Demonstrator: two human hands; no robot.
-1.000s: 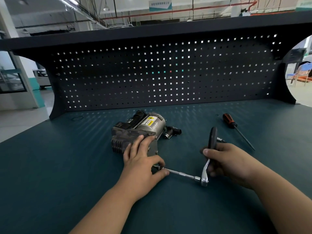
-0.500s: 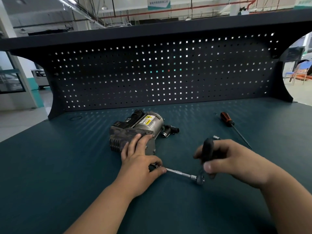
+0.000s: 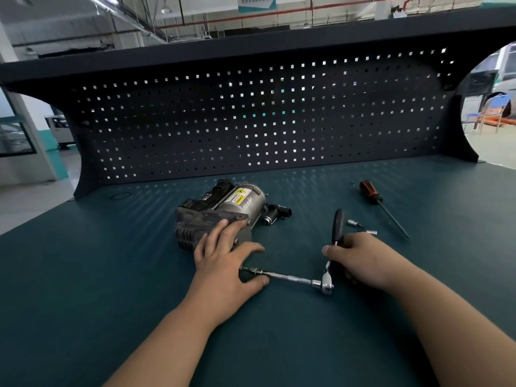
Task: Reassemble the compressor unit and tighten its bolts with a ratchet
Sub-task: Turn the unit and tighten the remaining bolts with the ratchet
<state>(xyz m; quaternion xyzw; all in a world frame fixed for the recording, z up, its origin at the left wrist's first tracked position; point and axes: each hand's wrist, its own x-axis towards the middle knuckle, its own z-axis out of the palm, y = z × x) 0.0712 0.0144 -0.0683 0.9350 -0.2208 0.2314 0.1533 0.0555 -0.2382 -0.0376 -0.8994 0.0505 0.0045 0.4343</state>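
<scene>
A yellow label (image 3: 239, 196) is fixed on the silver cylinder (image 3: 255, 208) of the compressor (image 3: 201, 222). A black warning triangle is printed at its far end, and lines of black print are set below it, but the letters are too small to be read. Just beside the label, dark script (image 3: 248, 203) is written along the cylinder's side; it is blurred and no word can be made out. A teal and white sign (image 3: 257, 2) is hung under the ceiling beyond the bench and is cut off by the top edge of the view. Rows of characters are carried on it, but none of them can be read
</scene>
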